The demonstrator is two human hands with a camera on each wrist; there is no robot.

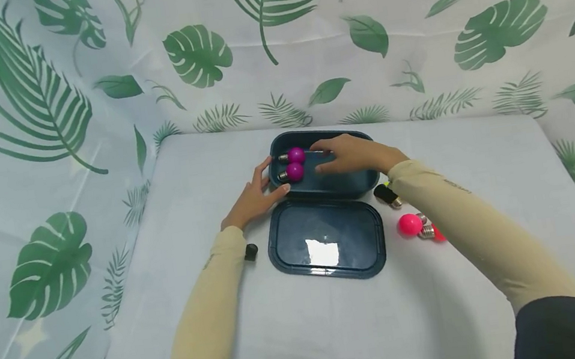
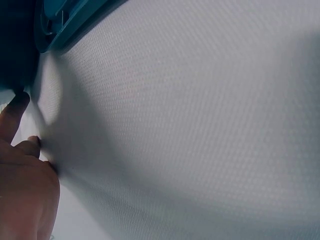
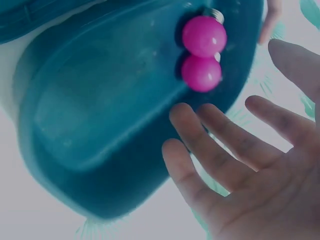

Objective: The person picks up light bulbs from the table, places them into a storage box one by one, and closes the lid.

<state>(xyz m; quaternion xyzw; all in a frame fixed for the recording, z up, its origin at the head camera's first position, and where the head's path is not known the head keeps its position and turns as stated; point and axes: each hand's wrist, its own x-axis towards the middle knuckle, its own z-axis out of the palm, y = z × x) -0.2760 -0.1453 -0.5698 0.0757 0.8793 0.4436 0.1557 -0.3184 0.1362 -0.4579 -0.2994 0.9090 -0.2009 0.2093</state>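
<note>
Two purple light bulbs, one (image 1: 296, 155) above the other (image 1: 294, 172) in the head view, lie side by side in the left end of a dark blue plastic box (image 1: 340, 185). Over the box's interior hovers my right hand (image 1: 352, 154), its fingers spread and holding nothing; the right wrist view shows the palm and separated fingertips. My left hand (image 1: 254, 199) rests against the box's left end, thumb by the front corner and fingers along the outer side. In the left wrist view a fingertip (image 2: 20, 100) touches the box wall.
A dark blue lid (image 1: 326, 238) lies flat in front of the box. To its right are bright pink bulbs (image 1: 410, 225), partly covered by my right sleeve. Metal bulb bases (image 1: 396, 204) show beneath a black piece near the right wrist. Leaf-patterned cloth hangs behind the white table (image 1: 308, 334).
</note>
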